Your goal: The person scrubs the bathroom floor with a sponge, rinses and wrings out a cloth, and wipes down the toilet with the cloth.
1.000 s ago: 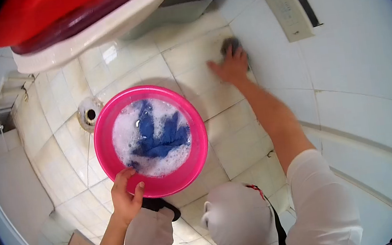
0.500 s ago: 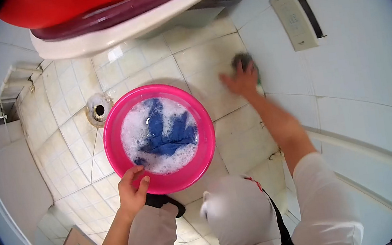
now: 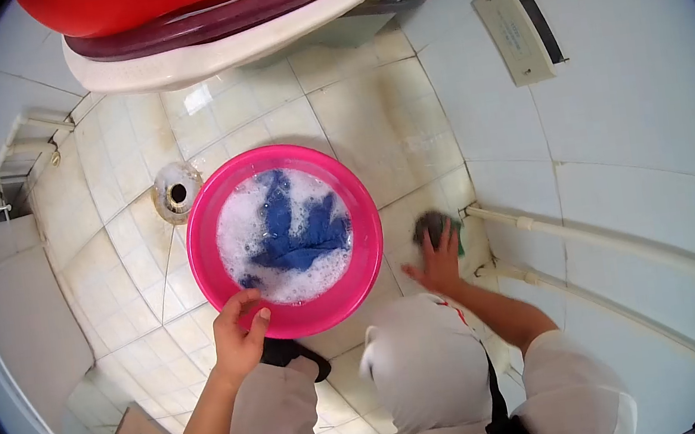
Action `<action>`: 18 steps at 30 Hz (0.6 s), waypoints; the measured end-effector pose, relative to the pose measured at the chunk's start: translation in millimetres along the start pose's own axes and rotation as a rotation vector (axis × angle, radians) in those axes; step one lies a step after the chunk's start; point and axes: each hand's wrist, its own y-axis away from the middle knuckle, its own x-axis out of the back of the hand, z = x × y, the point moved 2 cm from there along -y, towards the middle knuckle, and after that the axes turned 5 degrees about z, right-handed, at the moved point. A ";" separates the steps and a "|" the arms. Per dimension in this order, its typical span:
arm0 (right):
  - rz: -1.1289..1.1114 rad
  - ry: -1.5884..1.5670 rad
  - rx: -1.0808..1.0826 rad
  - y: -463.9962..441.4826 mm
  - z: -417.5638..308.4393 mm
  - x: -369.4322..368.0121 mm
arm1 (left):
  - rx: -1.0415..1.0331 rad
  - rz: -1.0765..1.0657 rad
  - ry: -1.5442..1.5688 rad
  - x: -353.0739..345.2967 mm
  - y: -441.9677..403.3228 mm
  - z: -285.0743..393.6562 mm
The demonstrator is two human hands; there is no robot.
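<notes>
Over the last second the right hand (image 3: 439,268), with the dark pad (image 3: 433,228) beneath it, was drawn back along the floor (image 3: 409,136) toward the person, to just beside the end of the upper pipe (image 3: 602,238). The right arm (image 3: 506,310), previously outstretched across that pipe, is now bent and no longer covers it.

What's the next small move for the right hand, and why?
Probably slide the dark pad forward to the brownish streak on the floor tiles: the right hand is on the pad, and the streak lies clear of the pink basin.
</notes>
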 end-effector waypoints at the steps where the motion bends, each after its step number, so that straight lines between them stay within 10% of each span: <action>1: 0.088 0.026 0.018 -44.3 7.6 -18.2 | -0.010 -0.004 -0.014 -2.7 -0.6 -3.9; 7: 0.087 -0.007 -0.217 -349.3 -19.2 -24.6 | 0.099 -0.031 -0.063 -0.5 2.8 -20.2; 15: -0.134 0.157 0.018 112.9 32.5 -53.2 | 0.039 0.001 -0.015 -1.1 4.7 -4.0; 18: -0.030 0.094 0.052 33.8 7.9 -34.8 | 0.009 -0.017 -0.021 -0.5 -0.5 0.0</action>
